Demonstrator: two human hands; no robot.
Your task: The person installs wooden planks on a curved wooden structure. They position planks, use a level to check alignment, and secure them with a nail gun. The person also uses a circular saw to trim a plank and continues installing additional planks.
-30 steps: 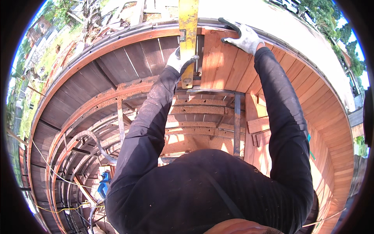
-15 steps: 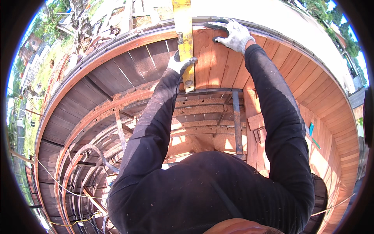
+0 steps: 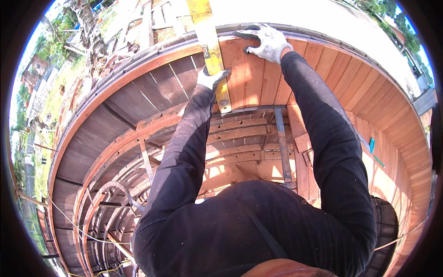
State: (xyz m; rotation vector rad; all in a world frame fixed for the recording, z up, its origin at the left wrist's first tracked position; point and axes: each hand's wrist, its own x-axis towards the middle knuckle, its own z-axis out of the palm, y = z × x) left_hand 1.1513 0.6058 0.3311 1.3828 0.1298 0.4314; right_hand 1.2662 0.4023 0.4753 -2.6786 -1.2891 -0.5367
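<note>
My left hand [image 3: 212,78], in a white glove with dark fingertips, is closed around a yellow spirit level [image 3: 210,46]. The level lies across the curved wall and runs out past its top rim, its lower end near a dark metal rail [image 3: 254,110]. To the right, my right hand [image 3: 269,42], in the same kind of glove, rests with thumb and fingers apart at the upper edge of the reddish wooden planks [image 3: 272,83]. Nothing shows in its grasp. Left of the level, darker planks [image 3: 150,90] continue the wall.
Below are curved wooden ribs [image 3: 240,136] and a metal post [image 3: 282,143]. At the left a grey hose or bent bar [image 3: 115,185] curves above the frames. A teal object [image 3: 372,145] lies on the right planking. A tree trunk [image 3: 87,27] stands outside.
The whole view has turned a little, so the level appears more tilted, its top further left. Both hands keep the same hold and place on the wall.
</note>
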